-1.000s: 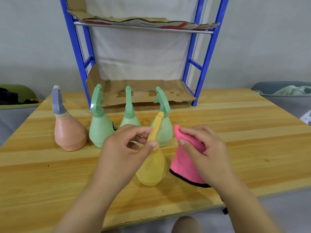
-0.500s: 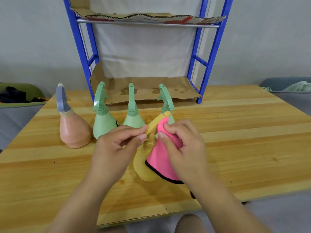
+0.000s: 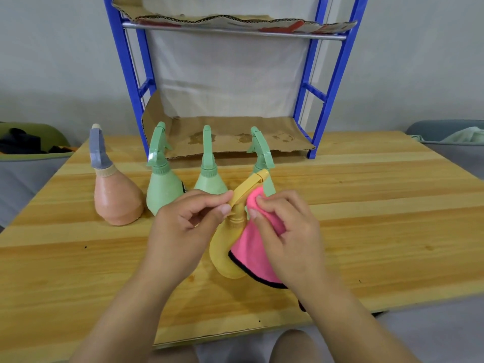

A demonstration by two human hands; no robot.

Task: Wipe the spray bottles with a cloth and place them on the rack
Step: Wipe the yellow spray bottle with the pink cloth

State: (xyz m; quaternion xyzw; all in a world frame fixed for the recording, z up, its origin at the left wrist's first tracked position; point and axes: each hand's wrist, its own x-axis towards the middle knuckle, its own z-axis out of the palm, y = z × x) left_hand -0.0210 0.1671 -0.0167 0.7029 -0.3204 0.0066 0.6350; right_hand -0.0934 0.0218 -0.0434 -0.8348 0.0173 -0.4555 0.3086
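Head view gives us a wooden desk (image 3: pixel 366 205) against a grey wall, with a blue rack (image 3: pixel 337 74) standing at its back. Three green bottles (image 3: pixel 209 182) and a peach bottle (image 3: pixel 115 200) line up before it. Our left hand (image 3: pixel 183 231) pinches the sprayer of the tilted yellow bottle (image 3: pixel 222 255) at mid-desk. Our right hand (image 3: pixel 290 231) grips the pink cloth (image 3: pixel 251 252) against its neck.

Bare forearms (image 3: pixel 123 310) lead to the left hand (image 3: pixel 183 229) and right hand (image 3: pixel 288 231), nails (image 3: pixel 225 209) short and plain.

Bottle row (image 3: pixel 209 183) on table (image 3: pixel 392 205); rack (image 3: pixel 329 100) behind; held bottle (image 3: pixel 222 255) in front.
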